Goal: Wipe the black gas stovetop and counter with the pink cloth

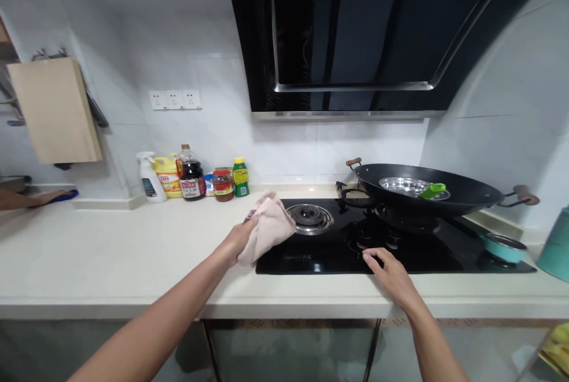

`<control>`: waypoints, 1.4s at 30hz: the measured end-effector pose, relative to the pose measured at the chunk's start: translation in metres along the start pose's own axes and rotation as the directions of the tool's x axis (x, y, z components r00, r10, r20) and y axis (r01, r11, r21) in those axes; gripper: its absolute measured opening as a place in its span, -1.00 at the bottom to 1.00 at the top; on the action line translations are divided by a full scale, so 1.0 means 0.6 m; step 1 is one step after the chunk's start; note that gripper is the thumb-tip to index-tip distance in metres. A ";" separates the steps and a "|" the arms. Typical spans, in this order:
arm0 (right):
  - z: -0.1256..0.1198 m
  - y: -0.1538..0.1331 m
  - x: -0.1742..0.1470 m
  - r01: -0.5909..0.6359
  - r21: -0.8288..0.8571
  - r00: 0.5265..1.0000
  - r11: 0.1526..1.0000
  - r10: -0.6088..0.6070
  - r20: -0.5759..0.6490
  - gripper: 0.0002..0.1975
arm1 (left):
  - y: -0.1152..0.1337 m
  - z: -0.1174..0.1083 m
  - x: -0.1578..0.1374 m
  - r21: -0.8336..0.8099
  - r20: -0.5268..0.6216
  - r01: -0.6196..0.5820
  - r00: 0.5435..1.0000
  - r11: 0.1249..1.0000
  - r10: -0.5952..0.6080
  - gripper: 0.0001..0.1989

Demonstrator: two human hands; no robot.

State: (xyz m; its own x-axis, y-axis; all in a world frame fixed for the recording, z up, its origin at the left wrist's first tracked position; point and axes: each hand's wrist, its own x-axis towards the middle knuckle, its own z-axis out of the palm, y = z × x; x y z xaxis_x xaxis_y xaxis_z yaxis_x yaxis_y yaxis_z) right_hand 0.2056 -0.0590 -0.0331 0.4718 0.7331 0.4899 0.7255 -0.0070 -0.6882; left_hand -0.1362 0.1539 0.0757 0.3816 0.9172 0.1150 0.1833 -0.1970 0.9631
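Left hand [240, 238] grips cloth [269, 227]; hob [329, 262] lies immediately right, long axis running rightward; right hand [393, 274], loosely open, empty, nearer knob [364, 240].

The pale worktop [111, 252] holds a black hob [329, 259] set in near its front edge. Along the back edge, left of the hob, stand a white spray bottle [152, 179], a yellow jug [168, 177], a bottle of dark liquid [192, 177], a red-lidded jar [223, 186] and a green bottle [240, 179]; farther left lies a blue cloth [64, 196]. A teal container [558, 246] stands right of the hob.
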 end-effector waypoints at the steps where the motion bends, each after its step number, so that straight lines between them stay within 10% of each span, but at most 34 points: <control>1: 0.000 0.000 0.000 -0.004 0.001 1.000 1.000 0.004 -0.004 -0.63 | 0.009 0.007 0.012 -0.042 0.029 0.009 1.000 0.999 -0.008 -0.45; 7: -0.001 -0.001 -0.003 -0.020 -0.014 1.000 1.000 0.020 0.000 -0.64 | -0.011 0.042 0.017 0.038 0.135 0.058 0.989 0.998 -0.063 -0.45; 13: 0.002 -0.002 -0.002 0.040 -0.047 0.999 0.998 -0.039 0.007 -0.67 | -0.021 0.002 0.004 0.349 -0.072 -0.048 0.994 0.936 0.078 -0.35; 16: 0.003 -0.003 -0.003 0.049 -0.070 0.999 0.996 -0.049 -0.002 -0.68 | -0.011 0.030 -0.010 0.575 0.043 -0.215 0.971 0.790 0.234 -0.37; 20: 0.002 -0.012 -0.008 0.040 -0.051 0.999 0.998 -0.041 -0.014 -0.68 | -0.018 0.108 -0.037 0.787 0.342 -0.334 0.936 0.519 0.085 -0.26; 29: -0.067 0.079 -0.012 0.015 -0.201 0.954 0.980 -0.075 -0.292 -0.68 | -0.022 0.192 -0.028 0.663 0.599 -0.542 0.798 0.517 0.067 -0.22; 38: -0.065 0.053 -0.017 -0.025 -0.287 0.970 0.958 -0.046 -0.240 -0.69 | -0.007 0.337 0.107 0.470 0.714 -0.729 0.645 0.498 0.271 -0.55; 42: -0.068 0.052 -0.020 -0.064 -0.255 0.954 0.965 -0.016 -0.299 -0.68 | -0.002 0.390 0.163 0.431 0.683 -0.735 0.645 0.524 0.343 -0.57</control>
State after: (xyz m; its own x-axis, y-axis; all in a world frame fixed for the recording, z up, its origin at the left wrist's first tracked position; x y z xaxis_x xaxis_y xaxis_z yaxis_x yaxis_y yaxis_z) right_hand 0.2432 -0.0958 -0.0384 0.5887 0.4958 0.6385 0.7975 -0.2272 -0.5590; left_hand 0.1131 0.1627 0.0286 0.9275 0.2878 0.2387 0.2063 -0.9263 0.3153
